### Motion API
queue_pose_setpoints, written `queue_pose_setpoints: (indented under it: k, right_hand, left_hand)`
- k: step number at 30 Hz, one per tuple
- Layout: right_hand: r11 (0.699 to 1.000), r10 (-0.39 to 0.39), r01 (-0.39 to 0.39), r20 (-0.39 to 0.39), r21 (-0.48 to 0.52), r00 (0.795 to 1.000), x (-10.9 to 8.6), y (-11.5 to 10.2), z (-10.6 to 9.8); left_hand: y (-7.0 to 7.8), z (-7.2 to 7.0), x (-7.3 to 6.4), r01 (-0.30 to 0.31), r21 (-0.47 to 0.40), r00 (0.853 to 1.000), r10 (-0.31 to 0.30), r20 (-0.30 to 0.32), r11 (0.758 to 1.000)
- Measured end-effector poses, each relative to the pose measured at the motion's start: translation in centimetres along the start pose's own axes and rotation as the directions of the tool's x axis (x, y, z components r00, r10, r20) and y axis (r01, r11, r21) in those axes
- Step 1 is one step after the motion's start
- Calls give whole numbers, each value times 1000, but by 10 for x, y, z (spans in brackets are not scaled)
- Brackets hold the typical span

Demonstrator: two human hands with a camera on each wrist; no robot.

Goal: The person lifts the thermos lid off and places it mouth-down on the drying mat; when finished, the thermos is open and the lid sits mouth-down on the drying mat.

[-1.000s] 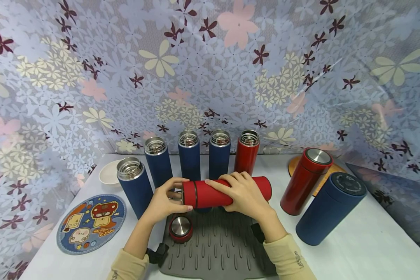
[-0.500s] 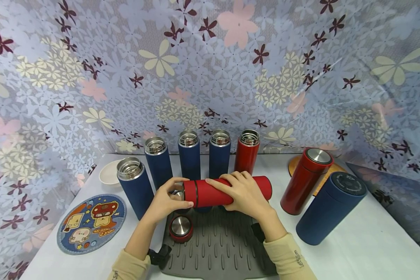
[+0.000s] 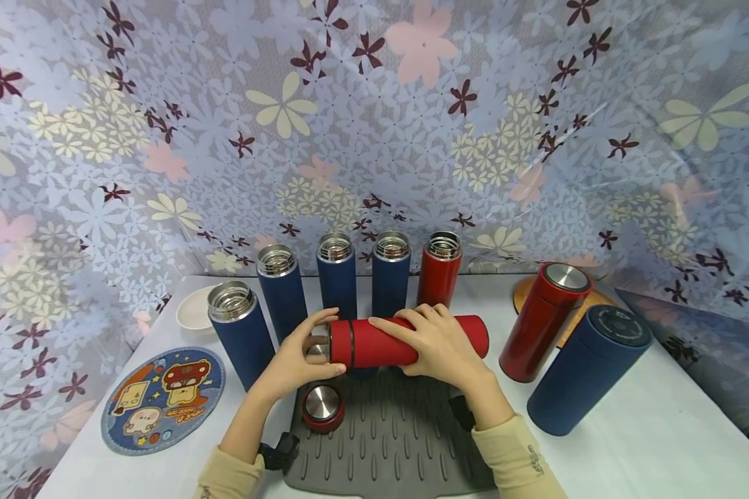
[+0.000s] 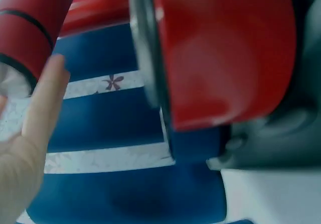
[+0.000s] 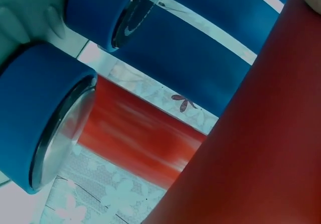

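Note:
A red thermos (image 3: 383, 344) lies level in the air above the grey ridged mat (image 3: 387, 443). My right hand (image 3: 440, 350) grips its body from above. My left hand (image 3: 287, 364) curves around its left end, thumb below and fingers above the thermos's lid (image 3: 342, 344). In the left wrist view, a finger of the left hand (image 4: 32, 133) reaches the lid's rim. A loose red lid with a silver top (image 3: 322, 407) sits on the mat, below the left hand. Blue lids (image 5: 45, 118) show in the right wrist view; the thermos mostly hides them in the head view.
Several lidless blue thermoses (image 3: 337, 277) and a lidless red one (image 3: 440, 270) stand behind. A lidded red thermos (image 3: 539, 326) and a lidded blue thermos (image 3: 589, 371) stand right, near a wooden board (image 3: 524, 294). A cartoon placemat (image 3: 162, 400) and white bowl (image 3: 193, 310) lie left.
The left fingers have shifted around the lid, spreading slightly at the latest moment. The thermos has moved a touch to the right. The right hand keeps its grip.

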State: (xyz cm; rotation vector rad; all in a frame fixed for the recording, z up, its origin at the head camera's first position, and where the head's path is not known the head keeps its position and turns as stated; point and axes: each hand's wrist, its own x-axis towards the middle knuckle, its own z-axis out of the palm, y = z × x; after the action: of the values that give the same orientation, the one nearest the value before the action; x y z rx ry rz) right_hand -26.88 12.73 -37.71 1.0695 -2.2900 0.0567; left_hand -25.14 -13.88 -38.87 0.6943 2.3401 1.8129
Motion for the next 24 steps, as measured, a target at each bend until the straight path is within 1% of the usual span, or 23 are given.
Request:
queue_pose_setpoints:
  k: [1,2,3,5,6,8,11,18,24]
  right_hand:
    - [1000,2,-2,4,-2,1000,0,0,0]
    - [1000,1,-1,4,-3,1000,0,1,-1]
    - [1000,0,0,7,-4,1000,0,1,-1]
    - [1000,-1,1,7,3,1000,0,2,-1]
    - [1000,-3,3,5,4,1000,0,2,-1]
    - [1000,-10,10,-2,7,1000,0,1,-1]
    - [1000,-16,16,-13,10,1000,0,0,-1]
    - [999,-23,23,-28,21,999,0,-1,1]
    - [999,-20,21,-31,30,999,1,-3,2]
  left_hand:
    - [0,0,0,-49,35,999,49,-2,998]
    - [-1,-1,-1,-102,63,995,103,-6,993]
    - [-1,-1,-1,-155,87,988,157,-9,984]
    - [-1,-1,-2,-232,139,970,239,-35,963]
    - [-2,-1,-2,-257,150,962,267,-48,955]
    - [-2,-1,-3,-284,162,952,299,-73,945]
    - [-2,-1,-4,-286,152,949,302,-95,946]
    - [-4,-1,-4,-215,102,967,226,-115,971]
    - [-3,-2,-4,-175,68,976,183,-122,982]
